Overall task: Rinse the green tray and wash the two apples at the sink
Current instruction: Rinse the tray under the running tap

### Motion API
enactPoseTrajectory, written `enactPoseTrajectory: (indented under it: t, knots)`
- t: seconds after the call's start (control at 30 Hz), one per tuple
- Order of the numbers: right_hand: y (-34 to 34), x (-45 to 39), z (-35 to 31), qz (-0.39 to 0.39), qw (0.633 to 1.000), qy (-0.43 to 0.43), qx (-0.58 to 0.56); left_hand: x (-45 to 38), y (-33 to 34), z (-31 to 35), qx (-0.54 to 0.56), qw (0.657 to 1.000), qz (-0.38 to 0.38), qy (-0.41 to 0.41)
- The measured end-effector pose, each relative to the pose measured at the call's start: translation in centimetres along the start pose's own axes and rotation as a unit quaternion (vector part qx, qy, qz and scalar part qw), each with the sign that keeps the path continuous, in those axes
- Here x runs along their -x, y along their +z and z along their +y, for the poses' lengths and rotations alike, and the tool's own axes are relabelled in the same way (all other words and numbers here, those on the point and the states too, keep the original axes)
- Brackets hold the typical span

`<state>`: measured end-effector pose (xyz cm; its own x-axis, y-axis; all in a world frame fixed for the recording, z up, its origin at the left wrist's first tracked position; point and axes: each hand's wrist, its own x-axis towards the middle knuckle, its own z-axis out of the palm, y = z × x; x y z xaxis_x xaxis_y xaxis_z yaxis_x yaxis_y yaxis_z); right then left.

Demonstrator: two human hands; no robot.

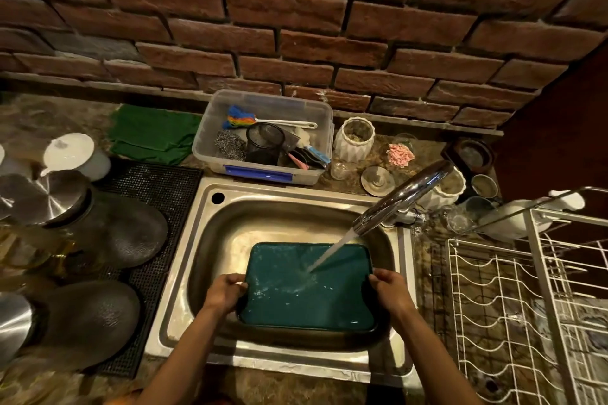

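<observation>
The green tray (296,293) lies flat over the steel sink (214,240), wet and speckled with drops. My left hand (223,293) grips its left edge and my right hand (391,293) grips its right edge. A stream of water runs from the chrome tap (401,197) and lands on the tray's upper right part. No apples are in view.
A clear plastic box (316,115) of brushes and scrubbers stands behind the sink. White jars (353,140) and glasses stand at the back right. A white wire dish rack (526,306) is at the right. Steel lids and dark plates (125,230) sit on a black mat at the left.
</observation>
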<state>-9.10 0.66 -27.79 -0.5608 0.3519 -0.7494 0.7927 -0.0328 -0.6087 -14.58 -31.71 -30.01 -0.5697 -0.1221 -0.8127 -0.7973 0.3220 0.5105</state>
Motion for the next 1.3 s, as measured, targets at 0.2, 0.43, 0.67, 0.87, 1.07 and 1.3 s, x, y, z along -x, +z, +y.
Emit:
enactPoseTrajectory:
  t: [0.2, 0.43, 0.67, 0.87, 1.07, 1.3]
  knots:
    - [1.2, 0.3, 2.4, -0.014, 0.999, 0.02, 0.045, 0.8, -1.7, 1.1, 0.025, 1.0, 0.002, 0.017]
    - [0.9, 1.5, 2.0, -0.007, 0.999, -0.007, 0.049, 1.4, -2.0, 0.9, 0.047, 0.998, 0.015, 0.029]
    - [-0.8, 2.1, 1.2, -0.012, 0.994, -0.01, 0.106, 3.1, -1.8, 0.2, 0.051, 0.999, -0.006, 0.015]
    - [-1.8, 3.3, 1.4, 0.006, 0.988, 0.012, 0.152, 5.2, -1.9, 0.0, 0.067, 0.997, -0.021, 0.017]
    - [-2.8, 4.6, 1.3, -0.004, 0.981, 0.024, 0.194, 6.8, -2.2, 0.2, 0.034, 0.998, -0.046, -0.007]
    - [-3.3, 7.4, 0.1, 0.007, 0.988, -0.01, 0.154, 8.2, -3.1, 2.1, 0.002, 0.998, -0.059, 0.035]
